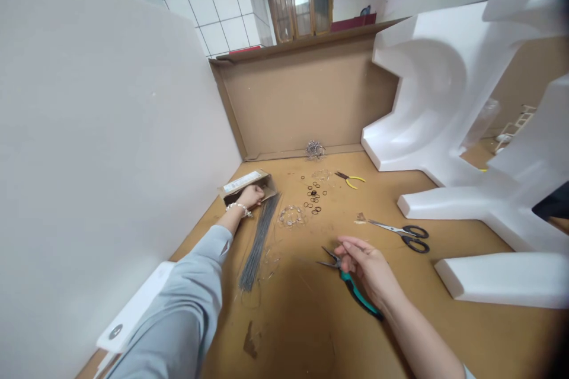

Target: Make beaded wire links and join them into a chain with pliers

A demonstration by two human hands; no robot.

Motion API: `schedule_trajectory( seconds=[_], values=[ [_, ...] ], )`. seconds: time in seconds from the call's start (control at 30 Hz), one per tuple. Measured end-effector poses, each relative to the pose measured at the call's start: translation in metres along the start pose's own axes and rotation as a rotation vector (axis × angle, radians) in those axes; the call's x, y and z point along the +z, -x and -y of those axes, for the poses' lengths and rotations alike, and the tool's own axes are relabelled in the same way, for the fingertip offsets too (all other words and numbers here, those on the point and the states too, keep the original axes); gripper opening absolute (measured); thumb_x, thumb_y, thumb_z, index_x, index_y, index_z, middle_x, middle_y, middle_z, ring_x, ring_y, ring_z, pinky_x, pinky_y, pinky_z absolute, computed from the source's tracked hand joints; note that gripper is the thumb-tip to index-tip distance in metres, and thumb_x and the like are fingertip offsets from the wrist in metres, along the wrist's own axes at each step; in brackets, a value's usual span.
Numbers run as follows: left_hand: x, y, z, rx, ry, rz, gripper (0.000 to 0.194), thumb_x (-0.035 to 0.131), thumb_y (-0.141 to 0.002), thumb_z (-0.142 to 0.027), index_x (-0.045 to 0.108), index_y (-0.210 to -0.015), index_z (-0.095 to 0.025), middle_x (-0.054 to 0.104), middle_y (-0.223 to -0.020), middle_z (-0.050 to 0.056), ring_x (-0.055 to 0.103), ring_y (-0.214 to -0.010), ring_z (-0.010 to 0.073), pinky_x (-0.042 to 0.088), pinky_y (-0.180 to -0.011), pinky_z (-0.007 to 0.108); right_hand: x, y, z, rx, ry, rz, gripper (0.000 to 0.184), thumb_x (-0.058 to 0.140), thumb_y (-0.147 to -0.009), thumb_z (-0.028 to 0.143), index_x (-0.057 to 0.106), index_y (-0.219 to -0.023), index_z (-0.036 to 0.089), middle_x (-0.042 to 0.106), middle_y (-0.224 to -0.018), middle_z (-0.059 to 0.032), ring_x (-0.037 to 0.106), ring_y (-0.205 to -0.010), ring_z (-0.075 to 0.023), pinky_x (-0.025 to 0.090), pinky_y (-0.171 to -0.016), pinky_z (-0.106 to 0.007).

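Observation:
My left hand (252, 196), wearing a beaded bracelet (239, 209), reaches into the open end of a cardboard box (242, 182). Its fingers are closed together; what is between them is too small to make out. A bundle of thin grey wires (258, 249) lies just beside it. My right hand (362, 263) is over the table with fingers curled around teal-handled pliers (361, 298). Thumb and forefinger meet at the tips, and the pliers' jaws are spread, pointing left. Part of the handles is hidden by the hand.
Small dark rings (313, 194), a clear beaded loop (291, 216) and yellow-handled pliers (351, 179) lie mid-table. Black-handled scissors (402, 234) are at right. A metal tangle (315, 149) sits by the cardboard back wall (306, 100). White foam blocks (462, 204) stand right.

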State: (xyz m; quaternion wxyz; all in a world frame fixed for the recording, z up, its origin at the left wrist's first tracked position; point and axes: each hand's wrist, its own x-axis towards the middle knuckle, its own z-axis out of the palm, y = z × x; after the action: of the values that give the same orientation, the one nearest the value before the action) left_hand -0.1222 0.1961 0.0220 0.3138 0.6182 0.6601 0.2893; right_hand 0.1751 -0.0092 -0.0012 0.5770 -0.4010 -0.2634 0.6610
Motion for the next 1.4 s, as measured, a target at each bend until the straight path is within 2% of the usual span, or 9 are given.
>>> schedule_trajectory(
  seconds=[0.07, 0.17, 0.3, 0.33, 0.4, 0.47, 0.77, 1.2, 1.4],
  values=[
    [0.009, 0.019, -0.009, -0.018, 0.209, 0.119, 0.018, 0.054, -0.085, -0.024, 0.056, -0.091, -0.007, 0.055, -0.079, 0.004, 0.053, -0.063, 0.0078, 0.047, -0.054, 0.019, 0.001, 0.001, 0.000, -0.005, -0.011, -0.001, 0.037, 0.079, -0.056, 0.037, 0.067, -0.083, 0.014, 0.068, -0.067, -0.0037, 0.053, -0.043, -0.0092, 0.040, -0.045, -0.023],
    [0.027, 0.059, -0.026, -0.006, 0.517, 0.297, 0.014, 0.053, -0.084, -0.024, 0.052, -0.081, -0.011, 0.046, -0.068, -0.001, 0.042, -0.050, 0.0020, 0.032, -0.039, 0.009, 0.003, 0.002, -0.001, -0.040, -0.026, -0.003, 0.036, 0.079, -0.057, 0.036, 0.067, -0.084, 0.015, 0.068, -0.067, -0.0027, 0.053, -0.043, -0.0088, 0.041, -0.044, -0.023],
    [0.058, 0.118, -0.055, -0.042, 0.798, 0.519, 0.016, 0.054, -0.082, -0.028, 0.049, -0.080, -0.013, 0.042, -0.068, -0.002, 0.034, -0.045, 0.0008, 0.019, -0.032, 0.008, 0.005, 0.004, -0.001, -0.105, -0.020, -0.007, 0.032, 0.076, -0.062, 0.036, 0.066, -0.086, 0.015, 0.068, -0.067, -0.0018, 0.053, -0.043, -0.0088, 0.041, -0.045, -0.023],
    [0.065, 0.130, -0.062, -0.118, 0.971, 0.657, 0.015, 0.056, -0.080, -0.026, 0.048, -0.080, -0.013, 0.040, -0.066, -0.003, 0.031, -0.043, 0.0003, 0.016, -0.031, 0.008, 0.006, 0.004, -0.001, -0.118, -0.018, -0.009, 0.032, 0.075, -0.063, 0.036, 0.066, -0.086, 0.016, 0.068, -0.067, -0.0016, 0.054, -0.043, -0.0088, 0.041, -0.044, -0.023],
    [0.078, 0.148, -0.074, -0.218, 1.164, 0.859, 0.016, 0.058, -0.079, -0.024, 0.047, -0.078, -0.013, 0.034, -0.061, -0.006, 0.025, -0.040, -0.0002, 0.013, -0.031, 0.009, 0.006, 0.005, 0.001, -0.151, -0.001, -0.013, 0.031, 0.074, -0.064, 0.037, 0.066, -0.087, 0.016, 0.068, -0.068, -0.0014, 0.054, -0.043, -0.0090, 0.041, -0.045, -0.023],
    [0.088, 0.157, -0.083, -0.221, 1.239, 0.924, 0.017, 0.058, -0.080, -0.023, 0.045, -0.074, -0.014, 0.028, -0.055, -0.008, 0.021, -0.039, 0.0001, 0.015, -0.032, 0.009, 0.007, 0.007, 0.003, -0.204, 0.044, -0.017, 0.032, 0.072, -0.066, 0.039, 0.066, -0.088, 0.016, 0.068, -0.068, -0.0015, 0.055, -0.044, -0.0095, 0.041, -0.045, -0.023],
    [0.110, 0.156, -0.083, -0.135, 1.203, 0.972, 0.021, 0.062, -0.079, -0.027, 0.045, -0.076, -0.014, 0.027, -0.052, -0.010, 0.014, -0.039, 0.0007, 0.014, -0.036, 0.011, 0.012, 0.018, 0.006, -0.458, 0.306, -0.159, 0.031, 0.062, -0.077, 0.042, 0.064, -0.097, 0.019, 0.067, -0.070, -0.0019, 0.057, -0.047, -0.0113, 0.048, -0.053, -0.027],
    [0.112, 0.160, -0.086, -0.057, 1.025, 0.898, 0.025, 0.061, -0.078, -0.031, 0.042, -0.073, -0.015, 0.027, -0.052, -0.009, 0.015, -0.039, 0.0013, 0.011, -0.038, 0.015, 0.012, 0.019, 0.008, -0.458, 0.451, -0.249, 0.032, 0.060, -0.076, 0.045, 0.067, -0.095, 0.021, 0.069, -0.071, -0.0036, 0.059, -0.050, -0.0136, 0.049, -0.057, -0.028],
    [0.114, 0.160, -0.086, -0.014, 0.988, 0.833, 0.024, 0.064, -0.074, -0.032, 0.047, -0.078, -0.015, 0.029, -0.051, -0.010, 0.017, -0.039, 0.0014, 0.010, -0.038, 0.016, 0.010, 0.019, 0.006, -0.477, 0.525, -0.265, 0.030, 0.057, -0.079, 0.042, 0.067, -0.097, 0.020, 0.070, -0.075, -0.0036, 0.060, -0.051, -0.0128, 0.050, -0.058, -0.028]
  ],
)
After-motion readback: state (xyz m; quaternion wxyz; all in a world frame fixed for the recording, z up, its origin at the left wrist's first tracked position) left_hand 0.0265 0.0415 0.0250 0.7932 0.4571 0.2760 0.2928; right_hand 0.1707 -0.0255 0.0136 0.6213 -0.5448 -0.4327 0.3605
